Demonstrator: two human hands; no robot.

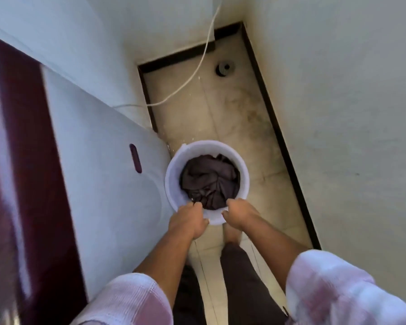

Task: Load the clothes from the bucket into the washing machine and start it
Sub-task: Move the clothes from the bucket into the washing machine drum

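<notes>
clothes point(210, 181): dark heap, all inside the bucket, just beyond both hands.
bucket point(174, 170): white, on the floor.
left hand point(188, 221): grips near rim.
right hand point(240, 213): grips the same rim, just beside the left.
washing machine point(99, 165): left of the hands, beside the bucket.
progress: seemingly nothing loaded; loading and starting remain.

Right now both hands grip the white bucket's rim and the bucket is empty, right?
Not empty: the head view shows dark clothes bundled inside the white bucket. The left hand and right hand do grip its rim.
</notes>
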